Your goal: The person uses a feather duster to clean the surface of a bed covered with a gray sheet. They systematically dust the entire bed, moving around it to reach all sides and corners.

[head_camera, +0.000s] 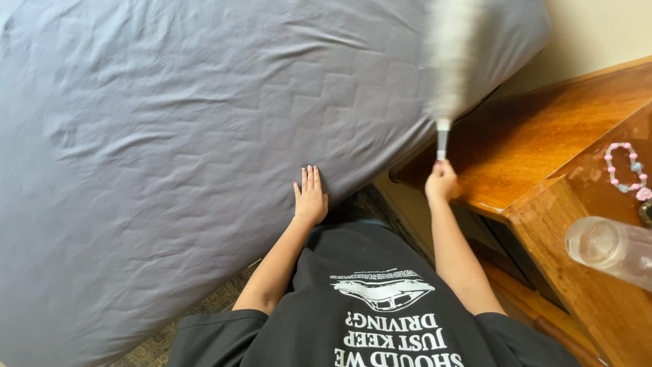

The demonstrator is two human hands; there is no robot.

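Left hand (310, 197): flat, fingers together and stretched out, palm down on the edge of the bed (170, 136), at about 6 o'clock of the frame's centre. It grips nothing.

Right hand (441, 182): closed around the handle of a duster (448, 61), at about 4 o'clock of the centre. The handle rises from the fist toward 12 o'clock; the pale, fluffy head is blurred and lies over the bed's corner at 1 o'clock.

Bed: covered by a grey-blue sheet, creased, filling the frame from 9 o'clock round to 1 o'clock.

Surface (543, 136): polished brown wood, at 3 o'clock, just beside the bed corner. The right hand hangs at its near edge; whether it touches the wood cannot be told.

Bracelet (628, 170): pink and pale blue beads, lying on the raised wooden ledge at 3 o'clock.

Bottle (608, 248): clear plastic, on its side or tilted, at 4 o'clock, near the bracelet.

Shirt (380, 306): black with white print, at 6 o'clock, between both arms.
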